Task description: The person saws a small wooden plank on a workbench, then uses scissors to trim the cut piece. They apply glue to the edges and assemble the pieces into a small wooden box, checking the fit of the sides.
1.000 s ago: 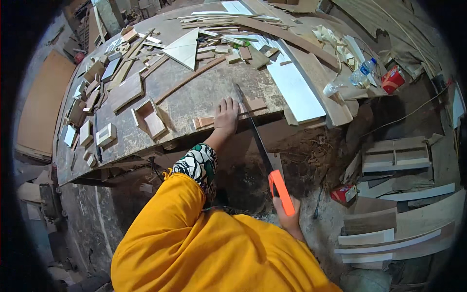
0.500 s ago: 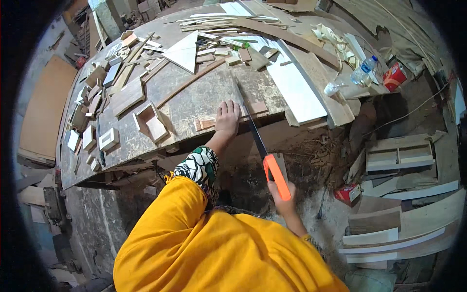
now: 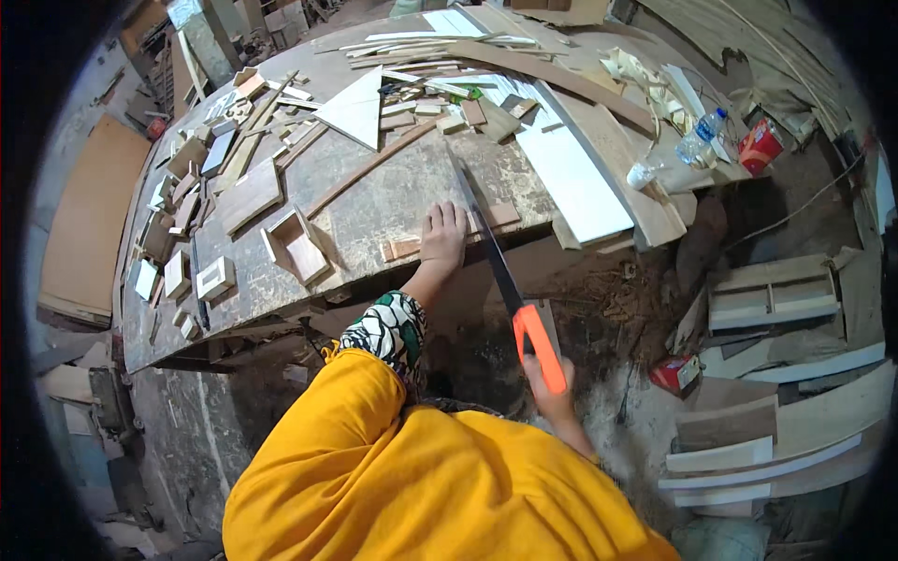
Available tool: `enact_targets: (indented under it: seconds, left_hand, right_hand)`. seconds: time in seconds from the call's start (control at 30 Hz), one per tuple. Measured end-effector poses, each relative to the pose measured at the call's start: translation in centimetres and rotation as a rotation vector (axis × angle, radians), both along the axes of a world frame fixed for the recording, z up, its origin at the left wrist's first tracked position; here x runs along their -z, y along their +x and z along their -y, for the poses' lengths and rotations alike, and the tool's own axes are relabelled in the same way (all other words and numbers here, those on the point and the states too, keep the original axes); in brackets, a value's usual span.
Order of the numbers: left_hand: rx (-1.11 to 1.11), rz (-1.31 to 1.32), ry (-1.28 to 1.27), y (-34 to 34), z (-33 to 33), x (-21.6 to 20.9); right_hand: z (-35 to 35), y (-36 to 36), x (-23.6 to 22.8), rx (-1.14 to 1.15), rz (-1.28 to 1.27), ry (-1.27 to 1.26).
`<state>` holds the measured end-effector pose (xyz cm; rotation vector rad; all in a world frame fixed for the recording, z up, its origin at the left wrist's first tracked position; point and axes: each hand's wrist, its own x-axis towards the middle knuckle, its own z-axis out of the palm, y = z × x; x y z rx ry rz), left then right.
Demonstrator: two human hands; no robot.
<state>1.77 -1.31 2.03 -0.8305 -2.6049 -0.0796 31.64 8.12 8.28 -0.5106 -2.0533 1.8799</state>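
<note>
A brown wooden strip [image 3: 404, 248] lies along the near edge of the worktable. On it rests my left hand [image 3: 443, 236], palm down, fingers stretched out and holding nothing. Just to its right, a handsaw [image 3: 541, 348] with a bright orange handle has its dark blade across the strip. The blade slants from the table down toward me. My right hand [image 3: 548, 385] is closed around the saw's handle, below the table edge. From this angle, the depth of any cut cannot be made out.
An open wooden box [image 3: 297, 247] and small wood blocks stand left on the table [image 3: 374, 220]. A white board [image 3: 572, 182], long offcuts and a plastic bottle [image 3: 702, 136] lie to the right. Wooden frames [image 3: 774, 304] and boards are stacked low at right.
The whole view has shifted slightly down and to the right. My left hand stays on the strip, and my right hand keeps its hold on the handsaw, with little visible movement.
</note>
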Motion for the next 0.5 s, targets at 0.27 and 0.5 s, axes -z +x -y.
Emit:
enact_targets:
  seconds: [0.27,0.5]
  left_hand:
    - [-0.017,-0.129,0.06,-0.5,-0.1,1.1]
    - [0.0,-0.128,0.032,-0.3,0.0,0.8]
  right_hand:
    - [-0.8,-2.1,1.0,-0.048,-0.046,0.167]
    - [-1.0,-1.0,0.1,-0.014,-0.094,0.231]
